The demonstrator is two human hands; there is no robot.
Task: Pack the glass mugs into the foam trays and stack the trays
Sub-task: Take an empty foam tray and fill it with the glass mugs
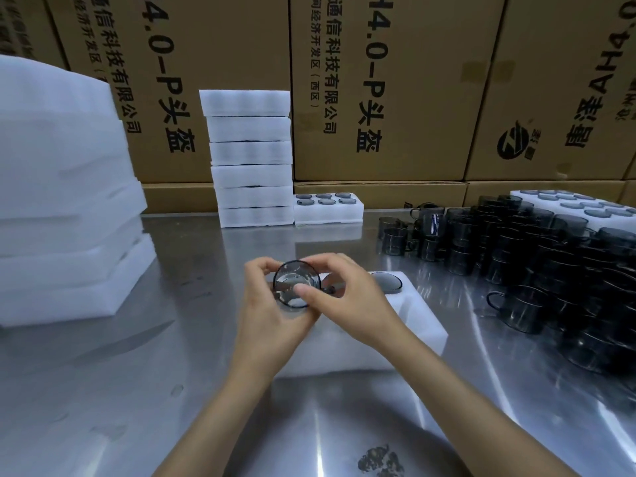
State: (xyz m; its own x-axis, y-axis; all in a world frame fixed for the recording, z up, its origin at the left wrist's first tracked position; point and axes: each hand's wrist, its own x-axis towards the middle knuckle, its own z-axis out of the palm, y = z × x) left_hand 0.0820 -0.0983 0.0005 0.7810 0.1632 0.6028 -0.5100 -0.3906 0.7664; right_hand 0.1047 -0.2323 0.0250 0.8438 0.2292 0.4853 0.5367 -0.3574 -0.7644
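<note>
Glass mug, smoky grey, was held on its side over the foam tray, its open mouth facing the camera. The left hand cupped it from below and behind with curled fingers, while the right hand pinched the rim, thumb on the near edge and fingers over the top; a small handle seemed to stick out toward the right palm, though blur made that uncertain. One seated mug already filled a pocket at the tray's far right. The step in hand looked like placing a mug; next it probably needed turning to line up with a free pocket and pressing down. Loose mugs crowded the metal table to the right. Stacked trays stood behind, beside a filled tray, with cardboard cartons behind.
</note>
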